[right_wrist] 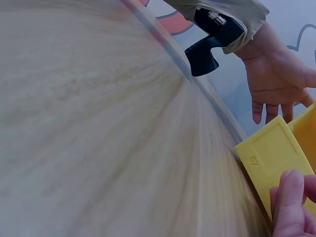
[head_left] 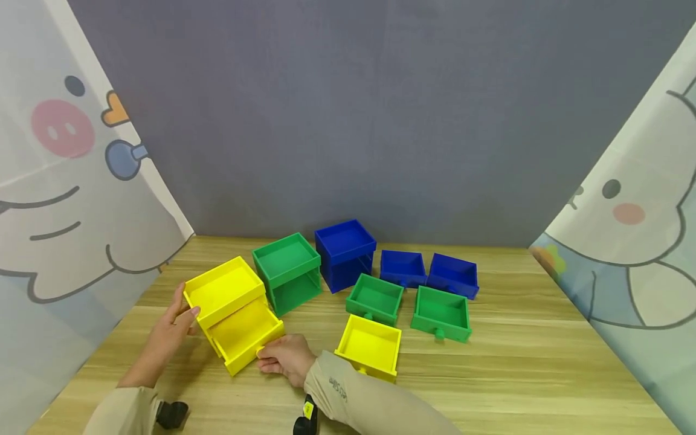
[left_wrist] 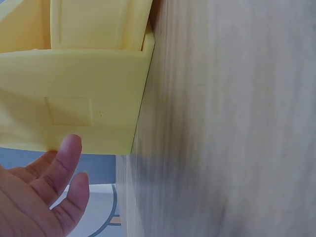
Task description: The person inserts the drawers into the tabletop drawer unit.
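– What does the right grip [head_left: 288, 359] hold?
– It pinches the knob [head_left: 258, 351] of a yellow drawer [head_left: 244, 329], thumb and fingers close together at the drawer's front.
– And the left grip [head_left: 173, 326]?
– Wide. Its fingers are loosely spread at the left side of the yellow case [head_left: 231, 307]; it rests there rather than clasping anything.
– Where is that drawer?
– Partway out of the case's front, below the shallow top tray. Its floor shows from above. How far back it reaches inside cannot be told.
– The other containers?
– A green case [head_left: 286, 260] stands just to the right of the yellow one, and a blue case [head_left: 345, 238] beyond that; both show an open front under a top tray.
– More drawers on the counter [head_left: 522, 344]?
– Five. A second yellow drawer [head_left: 370, 341] lies nearest the person, two green drawers [head_left: 442, 309] are behind it, and two blue drawers [head_left: 402, 266] sit at the back, near the blue case. Bare floors show inside all five.
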`<state>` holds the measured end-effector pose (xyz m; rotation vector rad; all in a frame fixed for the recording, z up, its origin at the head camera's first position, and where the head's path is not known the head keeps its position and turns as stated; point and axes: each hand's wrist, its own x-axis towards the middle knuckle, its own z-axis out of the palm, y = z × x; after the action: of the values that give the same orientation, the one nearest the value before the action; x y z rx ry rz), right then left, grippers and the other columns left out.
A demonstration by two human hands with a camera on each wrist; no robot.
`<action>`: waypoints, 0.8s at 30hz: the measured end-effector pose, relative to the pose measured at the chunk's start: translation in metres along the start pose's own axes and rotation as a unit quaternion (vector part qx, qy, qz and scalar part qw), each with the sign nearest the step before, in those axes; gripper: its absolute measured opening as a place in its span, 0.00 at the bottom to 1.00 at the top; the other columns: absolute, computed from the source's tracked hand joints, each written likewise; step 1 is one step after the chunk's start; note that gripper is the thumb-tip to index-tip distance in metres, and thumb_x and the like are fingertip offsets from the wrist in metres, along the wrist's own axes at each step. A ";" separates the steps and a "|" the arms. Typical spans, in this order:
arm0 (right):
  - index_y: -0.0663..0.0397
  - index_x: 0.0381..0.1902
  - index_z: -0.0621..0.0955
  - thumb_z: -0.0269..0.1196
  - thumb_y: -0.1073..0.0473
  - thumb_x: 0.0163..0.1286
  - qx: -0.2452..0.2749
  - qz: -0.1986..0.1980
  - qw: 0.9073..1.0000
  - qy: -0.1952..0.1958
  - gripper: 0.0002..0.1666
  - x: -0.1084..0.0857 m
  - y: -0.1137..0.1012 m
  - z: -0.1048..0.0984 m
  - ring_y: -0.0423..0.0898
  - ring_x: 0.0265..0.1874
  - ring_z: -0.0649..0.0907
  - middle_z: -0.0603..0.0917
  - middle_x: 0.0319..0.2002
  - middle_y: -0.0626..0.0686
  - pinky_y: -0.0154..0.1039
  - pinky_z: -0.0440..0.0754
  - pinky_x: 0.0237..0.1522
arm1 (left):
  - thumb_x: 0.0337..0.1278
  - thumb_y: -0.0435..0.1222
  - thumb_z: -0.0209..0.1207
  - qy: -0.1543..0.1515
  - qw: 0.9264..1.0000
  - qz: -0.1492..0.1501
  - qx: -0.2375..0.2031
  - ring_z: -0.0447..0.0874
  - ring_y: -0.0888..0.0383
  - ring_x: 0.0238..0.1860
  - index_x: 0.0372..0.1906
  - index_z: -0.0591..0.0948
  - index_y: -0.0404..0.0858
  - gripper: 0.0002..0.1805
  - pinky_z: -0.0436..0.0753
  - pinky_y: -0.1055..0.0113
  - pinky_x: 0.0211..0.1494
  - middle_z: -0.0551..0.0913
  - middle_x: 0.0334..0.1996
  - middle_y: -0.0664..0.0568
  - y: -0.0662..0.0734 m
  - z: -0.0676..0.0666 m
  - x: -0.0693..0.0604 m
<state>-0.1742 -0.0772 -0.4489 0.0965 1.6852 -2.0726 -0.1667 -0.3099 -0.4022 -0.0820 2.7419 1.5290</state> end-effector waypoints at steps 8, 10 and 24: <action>0.74 0.32 0.80 0.62 0.79 0.58 0.015 -0.013 1.000 0.004 0.03 0.006 -0.003 0.012 0.40 0.18 0.81 0.84 0.25 0.60 0.36 0.83 0.29 | 0.76 0.45 0.39 0.000 1.000 0.006 -0.004 0.76 0.37 0.44 0.73 0.26 0.45 0.40 0.72 0.44 0.51 0.49 0.66 0.17 0.003 -0.003 -0.002; 0.74 0.31 0.80 0.62 0.79 0.57 0.014 -0.016 1.000 0.010 0.03 0.007 -0.002 0.014 0.40 0.17 0.81 0.84 0.25 0.60 0.36 0.83 0.29 | 0.76 0.46 0.38 0.002 1.000 0.005 0.001 0.75 0.36 0.46 0.73 0.26 0.44 0.39 0.75 0.53 0.47 0.50 0.66 0.18 0.002 -0.003 -0.003; 0.69 0.29 0.80 0.63 0.79 0.56 0.012 -0.020 1.000 0.015 0.05 0.010 -0.003 0.015 0.40 0.17 0.81 0.85 0.27 0.64 0.36 0.83 0.29 | 0.76 0.49 0.36 -0.003 0.999 -0.028 0.025 0.74 0.51 0.33 0.73 0.25 0.49 0.38 0.73 0.62 0.39 0.50 0.66 0.19 -0.001 -0.001 0.003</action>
<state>-0.1808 -0.0942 -0.4463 0.1024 1.6941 -2.1311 -0.1693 -0.3114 -0.4026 -0.1507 2.7469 1.4427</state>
